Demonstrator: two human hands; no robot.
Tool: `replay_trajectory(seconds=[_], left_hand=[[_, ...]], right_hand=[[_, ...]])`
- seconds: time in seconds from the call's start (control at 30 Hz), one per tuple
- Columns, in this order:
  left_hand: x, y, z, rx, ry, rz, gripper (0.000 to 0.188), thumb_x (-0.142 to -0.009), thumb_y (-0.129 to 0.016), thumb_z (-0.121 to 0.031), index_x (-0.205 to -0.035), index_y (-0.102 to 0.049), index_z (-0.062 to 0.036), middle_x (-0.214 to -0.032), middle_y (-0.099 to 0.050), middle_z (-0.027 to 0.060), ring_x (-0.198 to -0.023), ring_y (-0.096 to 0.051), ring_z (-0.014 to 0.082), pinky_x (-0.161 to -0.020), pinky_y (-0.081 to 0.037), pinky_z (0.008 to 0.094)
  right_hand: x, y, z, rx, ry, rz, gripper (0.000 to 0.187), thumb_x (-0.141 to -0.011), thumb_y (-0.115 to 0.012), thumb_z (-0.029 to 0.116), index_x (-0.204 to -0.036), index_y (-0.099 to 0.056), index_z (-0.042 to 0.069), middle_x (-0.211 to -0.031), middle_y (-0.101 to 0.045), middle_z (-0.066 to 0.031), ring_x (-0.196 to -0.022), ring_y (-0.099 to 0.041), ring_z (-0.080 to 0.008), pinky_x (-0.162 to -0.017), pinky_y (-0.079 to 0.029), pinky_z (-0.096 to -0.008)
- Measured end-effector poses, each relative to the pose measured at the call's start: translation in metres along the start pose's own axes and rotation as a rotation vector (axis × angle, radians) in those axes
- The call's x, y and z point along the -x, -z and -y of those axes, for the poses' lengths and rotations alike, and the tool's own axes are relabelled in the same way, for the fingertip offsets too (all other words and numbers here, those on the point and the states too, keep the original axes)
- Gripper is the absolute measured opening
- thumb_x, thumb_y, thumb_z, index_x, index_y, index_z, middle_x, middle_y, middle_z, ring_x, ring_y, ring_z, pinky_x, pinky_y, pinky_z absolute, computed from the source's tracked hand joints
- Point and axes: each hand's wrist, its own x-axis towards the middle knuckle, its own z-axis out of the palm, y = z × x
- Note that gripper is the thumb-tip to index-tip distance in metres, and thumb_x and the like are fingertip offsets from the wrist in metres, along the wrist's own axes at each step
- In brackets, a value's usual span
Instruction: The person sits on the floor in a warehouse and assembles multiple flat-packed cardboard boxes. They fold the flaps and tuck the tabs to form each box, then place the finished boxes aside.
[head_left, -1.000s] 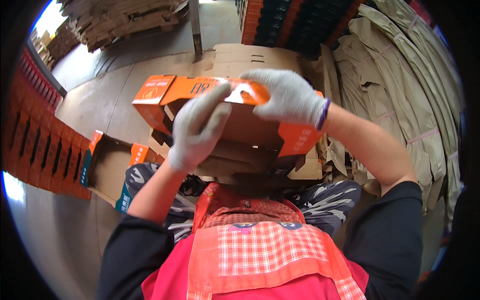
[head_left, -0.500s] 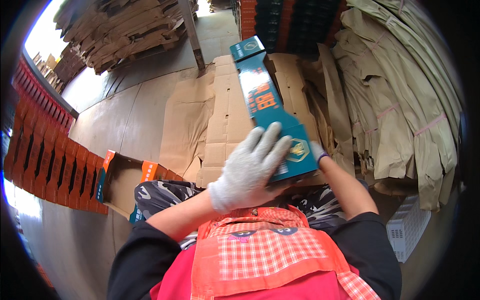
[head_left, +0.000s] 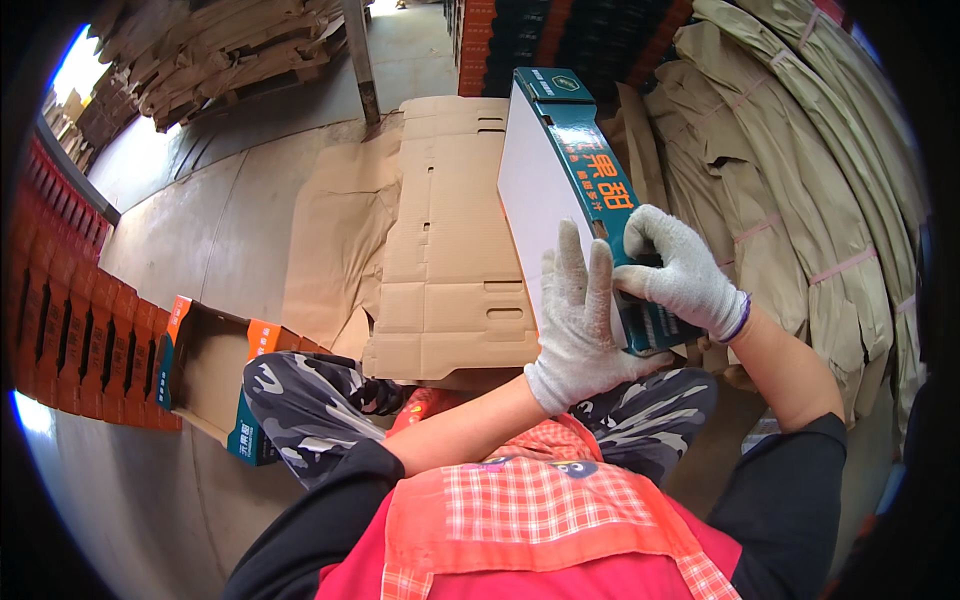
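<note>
In the head view, the teal-and-white box (head_left: pixel 585 180), near the right knee (head_left: pixel 690 395), hides its inside and part of the flattened cardboard (head_left: pixel 455 240). The left hand (head_left: pixel 580 320), fingers extended, lies against its white face; the right hand (head_left: pixel 685 270) curls at its teal side, grip unclear. Leftward, 1 open box (head_left: pixel 215 360) stands beside orange boxes (head_left: pixel 90 340).

- Held carton (head_left: pixel 588 172) is showing a teal side printed in orange and a plain white face.
- Gloved left hand (head_left: pixel 583 335) and right hand (head_left: pixel 688 272) are showing pale grey, the right with a purple wrist edge (head_left: pixel 741 316).
- Open carton at left (head_left: pixel 215 368) is pairing teal and orange outside with brown inside.
- Flat cardboard (head_left: pixel 455 225) is showing plain tan.
- Apron (head_left: pixel 540 505) is displaying red with white checks.
- Trousers (head_left: pixel 310 400) are carrying black, grey and white camouflage.
- Sleeves (head_left: pixel 800 490) are appearing black.
</note>
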Motion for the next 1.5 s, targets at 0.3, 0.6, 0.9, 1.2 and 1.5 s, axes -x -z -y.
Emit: replay_trajectory(seconds=[0.3,0.6,0.9,1.2,1.5], left_hand=[[0.016,0.004,-0.005,0.149,0.378,0.337,0.127,-0.057,-0.087,-0.056,-0.150,-0.016,-0.0041,-0.152,-0.022,0.0245,-0.141,-0.025,0.0390,-0.116,-0.023,0.0418],[0.014,0.033,-0.006,0.374,0.438,0.273,0.102,-0.062,-0.089,-0.041,-0.143,-0.037,-0.0064,-0.142,-0.038,0.0188,-0.134,-0.038,0.0308,-0.110,-0.033,0.0405],[0.017,0.213,0.074,-0.546,0.234,0.215,0.060,-0.074,-0.080,-0.028,-0.129,-0.060,-0.0152,-0.141,-0.045,0.0261,-0.129,-0.044,0.0427,-0.106,-0.038,0.0445],[0.137,0.348,0.092,-0.847,0.641,-0.505,0.039,-0.088,-0.065,-0.016,-0.121,-0.061,0.0050,-0.118,-0.064,0.0232,-0.108,-0.063,0.0354,-0.094,-0.049,0.0377],[0.243,0.304,0.130,-1.209,1.051,0.137,0.091,-0.077,-0.063,-0.047,-0.146,-0.029,0.0035,-0.151,-0.024,0.0312,-0.143,-0.017,0.0459,-0.117,-0.007,0.0571]], right_hand=[[-0.043,-0.016,0.021,0.511,0.584,0.273,0.011,-0.067,-0.062,0.019,-0.073,-0.060,0.010,-0.071,-0.057,-0.0113,-0.071,-0.058,-0.0306,-0.065,-0.043,-0.0409],[-0.056,-0.052,0.056,0.363,0.405,0.320,0.035,-0.071,-0.069,0.017,-0.104,-0.063,0.007,-0.088,-0.061,-0.0091,-0.086,-0.060,-0.0258,-0.075,-0.045,-0.0366],[-0.061,-0.092,0.030,-0.456,0.245,0.113,0.064,-0.077,-0.080,0.021,-0.131,-0.052,0.001,-0.127,-0.057,-0.0095,-0.120,-0.053,-0.0184,-0.099,-0.043,-0.0323],[-0.117,-0.264,-0.001,0.613,0.255,0.297,0.075,-0.070,-0.073,0.031,-0.135,-0.045,0.004,-0.114,-0.059,-0.0151,-0.105,-0.059,-0.0322,-0.091,-0.047,-0.0429],[-0.194,-0.266,0.189,0.367,1.000,0.448,0.068,-0.062,-0.074,0.022,-0.124,-0.052,0.004,-0.107,-0.061,-0.0186,-0.103,-0.059,-0.0370,-0.087,-0.048,-0.0430]])
